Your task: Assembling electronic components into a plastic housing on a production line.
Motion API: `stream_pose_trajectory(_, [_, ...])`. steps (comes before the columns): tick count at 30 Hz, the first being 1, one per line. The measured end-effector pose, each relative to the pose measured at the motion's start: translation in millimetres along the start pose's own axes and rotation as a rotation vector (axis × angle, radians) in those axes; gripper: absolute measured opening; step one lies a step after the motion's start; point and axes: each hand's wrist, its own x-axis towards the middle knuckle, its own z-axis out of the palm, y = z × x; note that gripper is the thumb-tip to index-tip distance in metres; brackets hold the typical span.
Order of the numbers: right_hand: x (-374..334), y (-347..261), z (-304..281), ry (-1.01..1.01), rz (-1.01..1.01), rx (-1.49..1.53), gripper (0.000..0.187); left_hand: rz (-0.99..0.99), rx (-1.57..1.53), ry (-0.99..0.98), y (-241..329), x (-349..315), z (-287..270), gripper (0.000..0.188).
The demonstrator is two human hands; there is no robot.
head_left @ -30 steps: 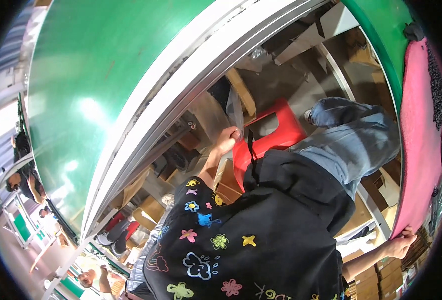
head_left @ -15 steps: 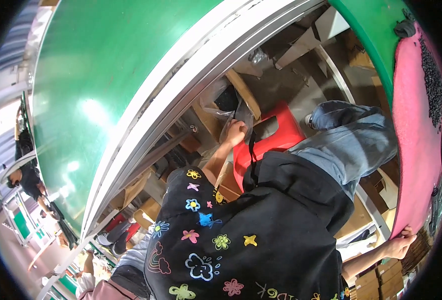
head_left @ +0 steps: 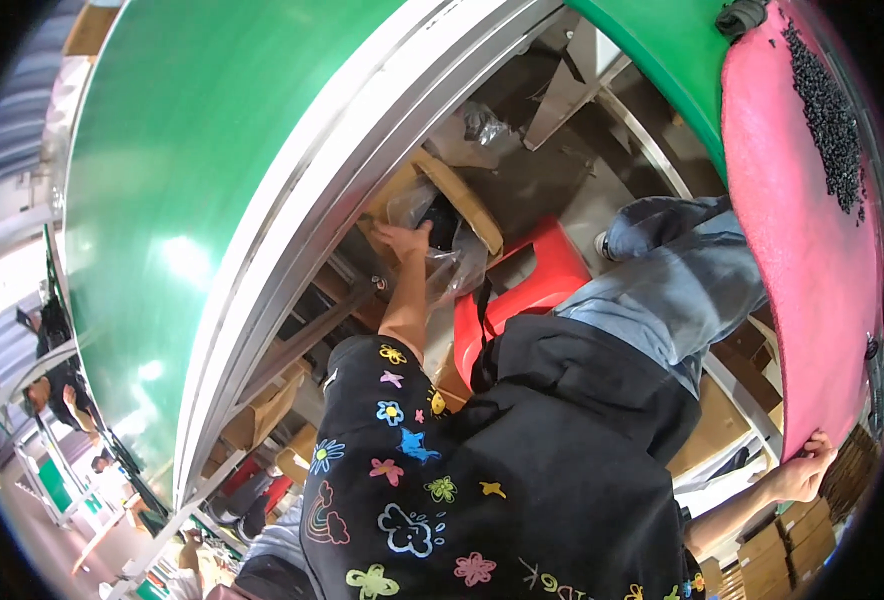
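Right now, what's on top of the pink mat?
Small black pieces lie spread along the upper right part of the pink mat; the right hand grips its lower end. Whatever the mat lies over is covered.

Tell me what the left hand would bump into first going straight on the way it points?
Probably the clear bag in the box, just beyond the left hand; depth is unclear, so it may already be touching.
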Motion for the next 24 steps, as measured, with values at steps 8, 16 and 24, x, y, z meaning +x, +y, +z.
stream_pose_trajectory(8, [-2,5,8,0.044,0.012,0.045,0.034,0.316,0.080,-0.467,-40,27,12,0.048])
stream_pose_trajectory(16, [-3,-4,2,0.126,0.067,0.034,0.035,0.112,0.550,-0.688,31,-69,20,0.084])
stream_pose_trajectory(24, [0,-1,7,0.011,0.016,0.056,0.040,-0.204,0.607,-0.699,-10,-47,87,0.086])
